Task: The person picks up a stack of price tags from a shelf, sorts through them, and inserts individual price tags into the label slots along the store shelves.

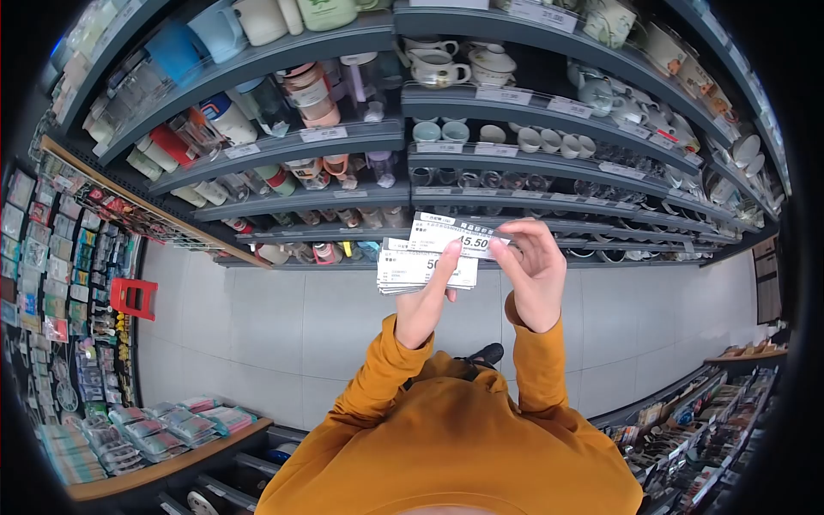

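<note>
My left hand is closed around a stack of white price labels, its thumb lying on top. Over that stack sits another price label, tilted, with "45.50" printed on it. The thumb and fingers of my right hand pinch this upper label at its right end. My left thumb touches its lower edge. A number beginning with "50" shows on the top label of the stack, partly covered by my thumb. The left fingers are mostly hidden beneath the stack.
Ahead, grey shelves carry teapots, cups and bottles, with price labels along their edges. A red stool stands at left beside hanging packets. Tiled floor lies below; a wood-edged display of packaged goods is at lower left.
</note>
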Available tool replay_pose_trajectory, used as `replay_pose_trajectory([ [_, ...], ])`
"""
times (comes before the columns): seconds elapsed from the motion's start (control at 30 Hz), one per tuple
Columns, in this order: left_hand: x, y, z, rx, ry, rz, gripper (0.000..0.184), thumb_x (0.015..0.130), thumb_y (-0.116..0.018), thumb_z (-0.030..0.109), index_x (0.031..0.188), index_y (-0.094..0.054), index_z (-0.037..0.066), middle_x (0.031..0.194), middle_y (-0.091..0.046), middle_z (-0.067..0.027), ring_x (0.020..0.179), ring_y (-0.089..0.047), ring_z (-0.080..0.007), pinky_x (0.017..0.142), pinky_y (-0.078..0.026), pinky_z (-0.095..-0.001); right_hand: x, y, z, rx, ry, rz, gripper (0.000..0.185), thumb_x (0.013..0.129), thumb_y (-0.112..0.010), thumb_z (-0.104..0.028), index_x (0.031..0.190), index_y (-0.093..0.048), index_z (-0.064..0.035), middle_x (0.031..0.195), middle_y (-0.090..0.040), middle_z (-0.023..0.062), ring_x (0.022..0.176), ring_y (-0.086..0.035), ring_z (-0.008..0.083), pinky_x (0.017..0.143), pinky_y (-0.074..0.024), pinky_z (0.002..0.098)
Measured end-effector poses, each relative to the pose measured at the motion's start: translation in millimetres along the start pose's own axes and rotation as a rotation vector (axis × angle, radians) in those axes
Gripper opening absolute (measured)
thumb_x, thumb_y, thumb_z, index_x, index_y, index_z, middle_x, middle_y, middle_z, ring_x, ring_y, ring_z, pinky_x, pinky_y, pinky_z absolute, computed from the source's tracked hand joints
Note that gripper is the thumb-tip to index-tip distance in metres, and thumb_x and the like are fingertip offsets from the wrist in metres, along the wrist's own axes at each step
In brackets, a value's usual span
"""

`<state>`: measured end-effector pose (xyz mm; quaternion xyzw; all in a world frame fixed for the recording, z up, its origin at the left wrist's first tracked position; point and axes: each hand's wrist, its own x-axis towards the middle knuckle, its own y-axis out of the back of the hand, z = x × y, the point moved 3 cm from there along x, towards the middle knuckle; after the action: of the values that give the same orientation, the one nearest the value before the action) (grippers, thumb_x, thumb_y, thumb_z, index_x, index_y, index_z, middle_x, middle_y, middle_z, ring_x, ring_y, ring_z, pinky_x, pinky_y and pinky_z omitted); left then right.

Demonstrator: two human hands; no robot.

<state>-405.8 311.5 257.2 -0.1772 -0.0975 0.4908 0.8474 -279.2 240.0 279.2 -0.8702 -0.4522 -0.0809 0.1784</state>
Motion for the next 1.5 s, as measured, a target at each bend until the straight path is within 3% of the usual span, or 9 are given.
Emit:
replay_pose_trajectory([
  [0.2,4,40,16,-0.024,0.0,0.006,0.018,0.093,-0.06,0.018,0.101,-0.062,0.002,0.078,-0.06,-0.0005,0.059,-0.05,-0.0049,0.046,-0.038,-0.0202,1,-39,13,0.059,-0.123,-0.049,0.025,0.084,-0.064,0.006,0.108,-0.057,0.0035,0.107,-0.058,0.0092,0.095,-0.06,0.0143,0.082,-0.0507,0.0266],
  [0.33,0,55,27,-0.034,0.017,0.039,0.018,0.093,-0.06,0.018,0.102,-0.062,0.002,0.08,-0.061,-0.0002,0.061,-0.051,-0.0046,0.047,-0.038,-0.0203,-1,-61,15,-0.113,-0.079,-0.108,0.032,0.082,-0.069,0.0,0.112,-0.058,0.0003,0.111,-0.063,0.0103,0.096,-0.061,0.0128,0.084,-0.0474,0.0262],
  [0.63,-6,67,21,-0.069,0.007,0.01,0.017,0.093,-0.06,0.018,0.103,-0.062,0.003,0.082,-0.06,0.0,0.063,-0.052,-0.0043,0.048,-0.039,-0.0197,-10,-63,11,-0.203,-0.044,0.021,0.024,0.083,-0.067,0.0,0.106,-0.062,0.0003,0.089,-0.065,0.0048,0.085,-0.062,0.0102,0.081,-0.0479,0.0247],
  [0.87,-29,52,18,0.015,-0.043,0.053,0.014,0.094,-0.057,0.016,0.102,-0.055,0.004,0.078,-0.057,0.001,0.061,-0.049,-0.0026,0.048,-0.038,-0.0183,-24,-43,5,-0.24,-0.077,-0.031,0.022,0.081,-0.068,0.001,0.103,-0.064,0.0011,0.085,-0.066,0.0045,0.082,-0.061,0.0089,0.077,-0.0468,0.0227],
  [1.0,-48,48,6,0.035,-0.057,0.143,0.014,0.094,-0.057,0.015,0.103,-0.054,0.005,0.078,-0.056,0.0018,0.061,-0.049,-0.0019,0.047,-0.037,-0.0176,-31,-36,-1,-0.31,-0.146,-0.146,0.023,0.081,-0.068,0.001,0.104,-0.063,0.0022,0.091,-0.067,0.0066,0.083,-0.062,0.0101,0.078,-0.0473,0.0235],
  [1.1,-60,45,-9,0.025,-0.016,0.173,0.014,0.095,-0.056,0.016,0.104,-0.053,0.005,0.079,-0.055,0.0021,0.062,-0.048,-0.0016,0.047,-0.036,-0.0184,-41,-31,2,-0.382,-0.035,-0.274,0.024,0.081,-0.069,0.0,0.104,-0.063,0.0023,0.098,-0.066,0.0084,0.093,-0.063,0.0141,0.083,-0.048,0.0258],
  [1.3,-84,48,-31,-0.023,0.087,0.256,0.014,0.095,-0.055,0.018,0.1,-0.055,0.005,0.079,-0.055,0.0011,0.062,-0.05,-0.0031,0.048,-0.038,-0.0181,-55,-21,27,-0.237,-0.177,-0.27,0.025,0.085,-0.064,0.0,0.109,-0.059,0.0035,0.105,-0.064,0.0097,0.096,-0.061,0.0133,0.084,-0.0474,0.0263],
  [1.5,-101,76,-23,-0.252,0.153,0.141,0.015,0.093,-0.054,0.016,0.104,-0.056,0.006,0.104,-0.063,-0.0074,0.08,-0.058,-0.0109,0.06,-0.044,-0.0252,-59,-42,23,-0.189,-0.177,-0.274,0.022,0.086,-0.065,-0.002,0.107,-0.062,0.0021,0.105,-0.065,0.0095,0.097,-0.062,0.0139,0.084,-0.0488,0.0272],
])
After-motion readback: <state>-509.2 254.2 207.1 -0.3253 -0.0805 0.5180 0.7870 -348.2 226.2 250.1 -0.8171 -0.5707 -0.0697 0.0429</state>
